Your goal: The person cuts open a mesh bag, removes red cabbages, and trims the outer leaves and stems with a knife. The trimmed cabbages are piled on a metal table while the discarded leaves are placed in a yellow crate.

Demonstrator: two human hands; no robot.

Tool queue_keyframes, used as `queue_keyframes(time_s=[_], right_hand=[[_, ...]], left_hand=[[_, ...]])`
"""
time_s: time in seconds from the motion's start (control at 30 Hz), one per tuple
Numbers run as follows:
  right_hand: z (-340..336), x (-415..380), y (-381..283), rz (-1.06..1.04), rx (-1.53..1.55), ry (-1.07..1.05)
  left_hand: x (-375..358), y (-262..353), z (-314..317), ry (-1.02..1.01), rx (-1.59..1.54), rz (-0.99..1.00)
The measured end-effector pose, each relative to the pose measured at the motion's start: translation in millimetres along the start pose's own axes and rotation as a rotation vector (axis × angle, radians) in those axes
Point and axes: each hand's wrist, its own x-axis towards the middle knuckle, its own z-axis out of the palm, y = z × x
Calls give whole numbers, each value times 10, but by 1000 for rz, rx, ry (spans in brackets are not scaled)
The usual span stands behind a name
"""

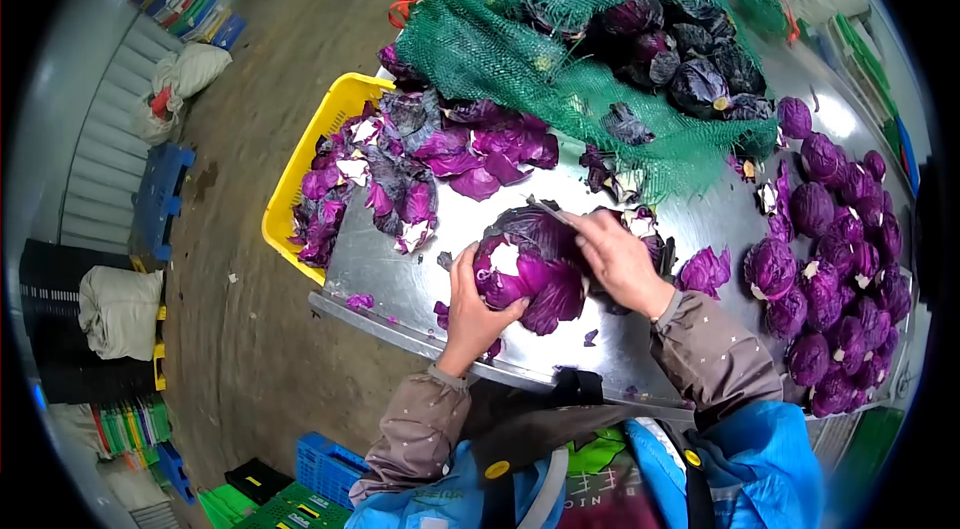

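Over the metal table my left hand [474, 311] grips the left side of a red cabbage [508, 267], whose pale cut stem faces up and left. Loose outer leaves hang from the cabbage's right and lower side. My right hand [612, 254] is at the cabbage's upper right, its fingers closed round a knife [550, 212] whose blade lies over the dark leaves. Part of the knife is hidden by the fingers. Torn purple leaves [484, 151] lie beyond the cabbage, and a single leaf [705, 271] rests right of my right wrist.
A green mesh sack [480, 39] of dark cabbages covers the table's far side. Many trimmed cabbages [812, 209] are heaped at the right. A yellow basket [283, 204] of leaves adjoins the table's left edge. Crates [325, 469] stand on the floor at lower left.
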Motion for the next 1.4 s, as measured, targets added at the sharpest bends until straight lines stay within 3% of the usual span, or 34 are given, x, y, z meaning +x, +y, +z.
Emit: queue_keyframes(time_s=[0.13, 0.43, 0.53, 0.63, 0.77, 0.83, 0.93, 1.0, 1.07, 1.13, 1.27, 1.33, 1.4], right_hand=[[108, 30, -188, -208, -32, -58], [149, 97, -152, -246, -186, -136], [209, 212, -246, -211, -290, -97], [284, 424, -272, -159, -334, -30], [280, 606, -176, -161, -270, -120], [440, 592, -13, -86, -115, -65], [515, 585, 206, 163, -124, -147], [488, 489, 194, 176, -101, -126], [322, 402, 54, 199, 73, -85], [313, 245, -32, 144, 153, 21], [379, -89, -316, -31, 173, 188], [406, -179, -240, 3, 154, 215], [317, -136, 188, 244, 225, 200]], left_hand=[[-5, -43, 23, -33, 13, 35], [120, -46, -67, -116, 7, 60], [194, -28, -48, -112, -16, 39], [188, 67, 73, -38, 105, 155], [141, 48, 102, -3, 87, 132], [18, -1, 92, -3, 19, 118], [-140, 38, 69, -34, 66, 147], [-227, -32, 2, -54, 48, 152], [-283, -42, -110, -42, 271, 39], [-344, -120, -121, 4, -5, -145], [-218, 5, -44, 34, -83, -238], [-153, 48, 18, 54, -82, -277], [-153, 91, 38, 60, -105, -271]])
